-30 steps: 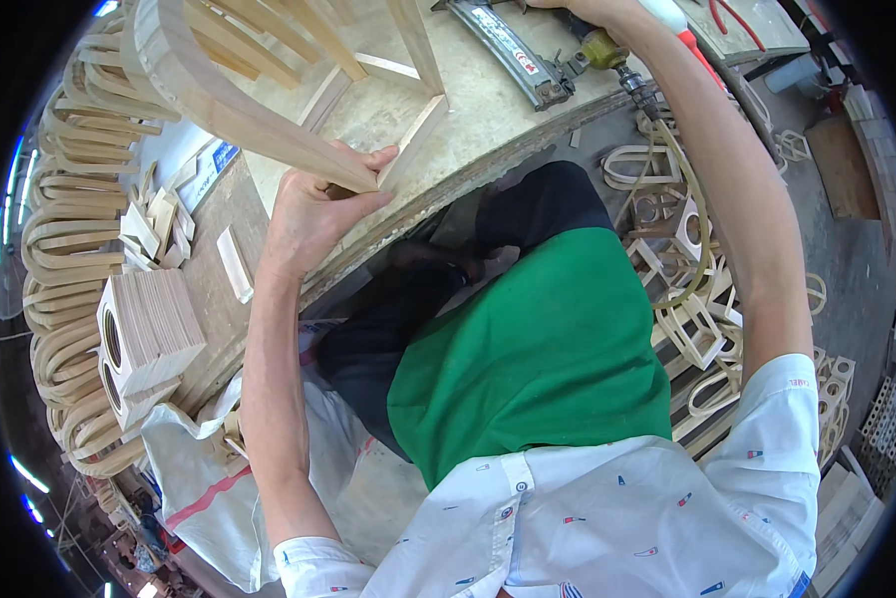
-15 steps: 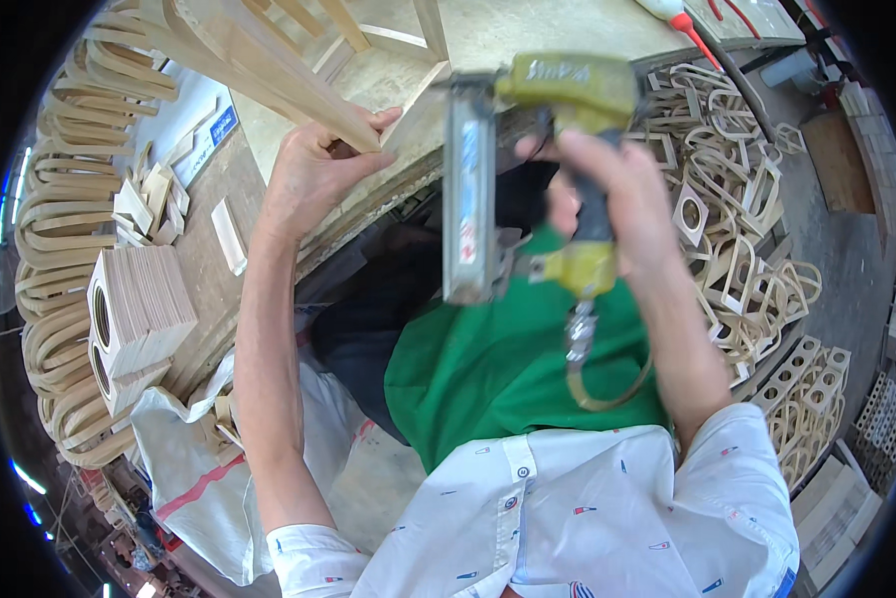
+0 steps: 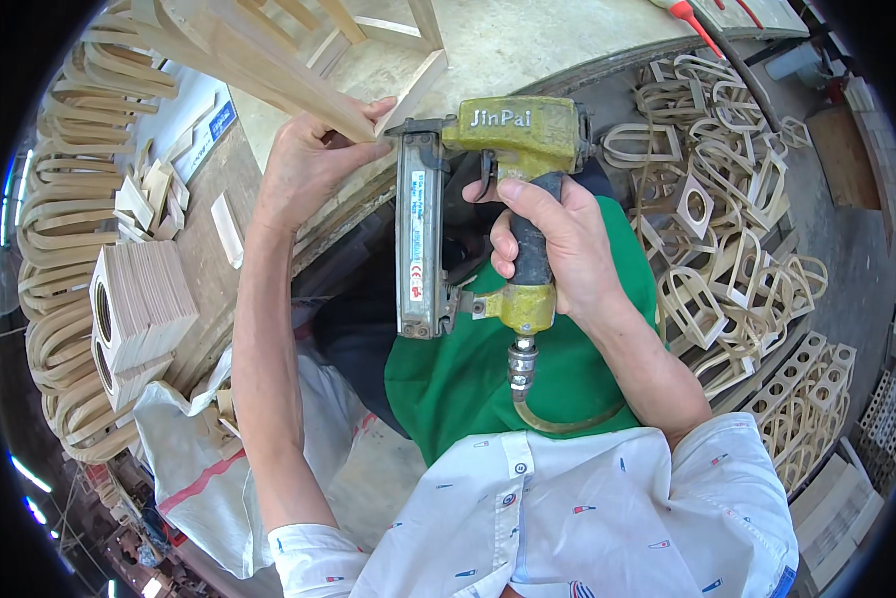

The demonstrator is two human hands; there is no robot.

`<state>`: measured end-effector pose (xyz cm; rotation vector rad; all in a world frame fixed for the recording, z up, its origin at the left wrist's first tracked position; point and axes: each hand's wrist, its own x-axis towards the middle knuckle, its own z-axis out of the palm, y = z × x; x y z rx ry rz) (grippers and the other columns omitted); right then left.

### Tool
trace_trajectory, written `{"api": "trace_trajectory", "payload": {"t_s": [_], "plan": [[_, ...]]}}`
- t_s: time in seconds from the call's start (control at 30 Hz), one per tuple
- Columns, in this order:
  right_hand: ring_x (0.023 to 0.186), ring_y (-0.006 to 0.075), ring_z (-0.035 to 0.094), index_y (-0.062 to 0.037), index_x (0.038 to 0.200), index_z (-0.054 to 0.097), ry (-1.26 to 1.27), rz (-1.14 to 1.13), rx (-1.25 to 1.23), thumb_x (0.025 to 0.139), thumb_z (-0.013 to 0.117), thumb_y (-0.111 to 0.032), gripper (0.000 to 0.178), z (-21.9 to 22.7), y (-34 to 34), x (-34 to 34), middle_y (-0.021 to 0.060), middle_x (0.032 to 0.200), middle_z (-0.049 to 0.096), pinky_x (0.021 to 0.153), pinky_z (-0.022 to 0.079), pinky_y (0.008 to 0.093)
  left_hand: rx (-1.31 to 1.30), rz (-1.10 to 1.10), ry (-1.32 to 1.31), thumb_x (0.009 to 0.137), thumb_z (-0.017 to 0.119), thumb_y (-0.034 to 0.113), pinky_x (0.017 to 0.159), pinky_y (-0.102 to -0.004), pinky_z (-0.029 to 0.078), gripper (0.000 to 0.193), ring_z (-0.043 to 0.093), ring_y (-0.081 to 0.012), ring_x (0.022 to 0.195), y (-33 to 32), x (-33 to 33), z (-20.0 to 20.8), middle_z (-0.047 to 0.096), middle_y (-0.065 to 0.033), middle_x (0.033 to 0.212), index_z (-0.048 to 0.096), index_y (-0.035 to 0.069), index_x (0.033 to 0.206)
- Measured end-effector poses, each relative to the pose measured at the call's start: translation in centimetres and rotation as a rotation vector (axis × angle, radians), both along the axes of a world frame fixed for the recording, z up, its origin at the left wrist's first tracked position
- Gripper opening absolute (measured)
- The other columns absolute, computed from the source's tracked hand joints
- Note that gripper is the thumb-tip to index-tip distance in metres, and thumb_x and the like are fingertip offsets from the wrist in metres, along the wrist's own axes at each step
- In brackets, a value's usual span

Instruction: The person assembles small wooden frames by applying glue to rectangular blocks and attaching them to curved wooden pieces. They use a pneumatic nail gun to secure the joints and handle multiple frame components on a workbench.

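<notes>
My left hand [image 3: 313, 164] pinches the near corner of a pale wooden frame [image 3: 269, 75], where a curved side piece meets a short cross strip [image 3: 413, 92]. The frame rests on the workbench, its upper end running out of the picture. In my right hand [image 3: 558, 239] is a yellow-green pneumatic nail gun [image 3: 523, 135], gripped by its black handle with the index finger at the trigger. The gun's nose reaches the frame's corner, close to my left fingertips; whether it touches the wood I cannot tell. An air hose [image 3: 568, 427] hangs from the handle's metal coupling.
On the workbench [image 3: 528, 40] at left stand a stack of square wooden plates with round holes [image 3: 144, 299], loose wood scraps [image 3: 154, 199] and a row of bent wooden loops [image 3: 64, 229]. Several finished-looking wooden frames [image 3: 727, 199] pile up at right. A white sack [image 3: 194, 468] hangs lower left.
My right hand has brought the nail gun leftward, its nose now at the frame's corner. The left hand and the frame have barely moved.
</notes>
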<state>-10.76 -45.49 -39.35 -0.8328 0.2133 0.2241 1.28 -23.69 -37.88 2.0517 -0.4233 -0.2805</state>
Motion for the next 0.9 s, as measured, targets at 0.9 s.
{"api": "trace_trajectory", "payload": {"t_s": [0.9], "plan": [[0.053, 0.01, 0.054, 0.0052, 0.101, 0.055, 0.008, -0.023, 0.039, 0.091, 0.056, -0.011, 0.019, -0.66, 0.22, -0.09, 0.0114, 0.092, 0.063, 0.045, 0.047, 0.0259, -0.027, -0.028, 0.032, 0.074, 0.074, 0.0, 0.086, -0.0254, 0.043, 0.034, 0.055, -0.0103, 0.095, 0.22, 0.14, -0.02, 0.058, 0.0032, 0.098, 0.07, 0.006, 0.107]]}}
